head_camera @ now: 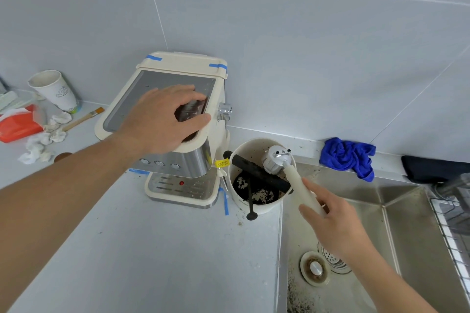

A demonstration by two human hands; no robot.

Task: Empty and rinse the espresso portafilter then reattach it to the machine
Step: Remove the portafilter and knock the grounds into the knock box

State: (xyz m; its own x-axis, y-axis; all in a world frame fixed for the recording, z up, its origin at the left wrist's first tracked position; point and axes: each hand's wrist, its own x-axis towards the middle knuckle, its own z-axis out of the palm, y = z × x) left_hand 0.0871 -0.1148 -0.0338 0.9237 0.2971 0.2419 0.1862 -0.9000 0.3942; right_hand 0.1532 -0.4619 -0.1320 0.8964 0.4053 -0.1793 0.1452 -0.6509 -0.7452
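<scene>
Right hand (330, 221) grips the cream handle of the metal-headed espresso portafilter (277, 160), head down over the round white knock bin (254, 207). Likely stiff, head-heavy, slick once wet: hold mid-handle. Left hand (162, 119) rests flat atop the cream-and-steel espresso machine (183, 188).

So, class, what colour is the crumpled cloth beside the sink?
Bright blue crumpled cloth, seen in the head view.

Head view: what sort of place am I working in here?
Most likely a small kitchen or coffee corner: a cream and steel espresso machine on a pale grey counter, a stainless steel sink stained with grounds, and a white knock bin of spent coffee.
</scene>
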